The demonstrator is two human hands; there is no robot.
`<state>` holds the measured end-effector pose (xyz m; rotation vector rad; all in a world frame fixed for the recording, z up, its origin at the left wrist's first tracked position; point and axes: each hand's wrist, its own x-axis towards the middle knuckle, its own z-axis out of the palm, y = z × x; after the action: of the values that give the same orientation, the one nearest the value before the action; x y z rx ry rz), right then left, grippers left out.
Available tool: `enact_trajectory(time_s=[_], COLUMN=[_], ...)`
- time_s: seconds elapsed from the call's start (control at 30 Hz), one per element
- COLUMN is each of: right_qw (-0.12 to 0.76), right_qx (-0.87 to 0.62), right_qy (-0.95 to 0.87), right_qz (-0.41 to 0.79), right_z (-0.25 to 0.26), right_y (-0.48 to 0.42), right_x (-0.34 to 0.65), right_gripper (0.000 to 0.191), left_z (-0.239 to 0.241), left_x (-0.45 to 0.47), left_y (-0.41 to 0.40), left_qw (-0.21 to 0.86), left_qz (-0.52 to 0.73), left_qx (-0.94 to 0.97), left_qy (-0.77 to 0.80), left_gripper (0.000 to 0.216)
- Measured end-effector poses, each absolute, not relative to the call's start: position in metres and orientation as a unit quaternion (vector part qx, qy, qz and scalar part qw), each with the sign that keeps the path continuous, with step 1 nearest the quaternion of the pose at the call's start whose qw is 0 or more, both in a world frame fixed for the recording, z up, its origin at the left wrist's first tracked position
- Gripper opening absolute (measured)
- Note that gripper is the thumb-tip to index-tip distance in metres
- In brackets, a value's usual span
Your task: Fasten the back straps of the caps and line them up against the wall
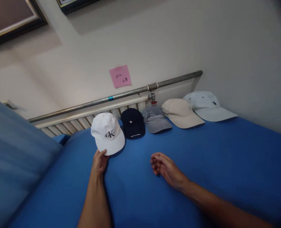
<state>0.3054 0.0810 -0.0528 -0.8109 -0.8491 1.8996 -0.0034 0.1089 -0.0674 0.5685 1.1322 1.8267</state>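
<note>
Several caps lie in a row along the far edge of a blue bed. A white cap with a black logo is nearest, then a navy cap, a grey cap, a beige cap and a pale blue cap. My left hand pinches the brim of the white cap. My right hand rests on the blue cover with its fingers loosely curled and nothing in them.
A radiator and a metal pipe with a red valve run along the white wall behind the caps. A pink sticky note is stuck above. A blue pillow rises at the left.
</note>
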Motion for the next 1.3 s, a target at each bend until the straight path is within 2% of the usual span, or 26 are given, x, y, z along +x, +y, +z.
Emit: enact_trajectory(time_s=[0.27, 0.47, 0.57, 0.7, 0.83, 0.97, 1.13, 1.3], right_qw=[0.414, 0.401, 0.397, 0.393, 0.379, 0.369, 0.365, 0.369], right_qx=[-0.326, -0.343, -0.357, -0.389, -0.422, -0.434, -0.438, -0.408], right_qy=[-0.357, -0.363, -0.371, -0.387, -0.402, -0.416, -0.421, -0.444], right_qz=[0.772, 0.768, 0.76, 0.738, 0.719, 0.709, 0.705, 0.708], right_z=[-0.052, -0.049, -0.049, -0.047, -0.046, -0.04, -0.034, -0.037], right_y=[0.084, 0.086, 0.086, 0.084, 0.085, 0.082, 0.076, 0.074], right_x=[0.302, 0.299, 0.297, 0.294, 0.289, 0.287, 0.286, 0.286], right_gripper=[0.022, 0.023, 0.024, 0.026, 0.026, 0.016, 0.017, 0.026], left_z=[-0.068, -0.065, -0.063, -0.063, -0.07, -0.072, -0.066, -0.066], left_x=[-0.025, -0.03, -0.026, -0.019, -0.019, -0.012, -0.003, -0.003], left_y=[0.145, 0.165, 0.168, 0.162, 0.151, 0.136, 0.127, 0.132], left_qw=[0.453, 0.449, 0.409, 0.319, 0.258, 0.215, 0.198, 0.188], left_qz=[0.734, 0.738, 0.759, 0.784, 0.777, 0.766, 0.745, 0.724], left_qx=[0.234, 0.22, 0.187, 0.136, 0.104, 0.09, 0.118, 0.148], left_qy=[0.45, 0.453, 0.471, 0.515, 0.565, 0.599, 0.627, 0.647], left_gripper=[0.036, 0.028, 0.03, 0.052, 0.056, 0.062, 0.053, 0.029])
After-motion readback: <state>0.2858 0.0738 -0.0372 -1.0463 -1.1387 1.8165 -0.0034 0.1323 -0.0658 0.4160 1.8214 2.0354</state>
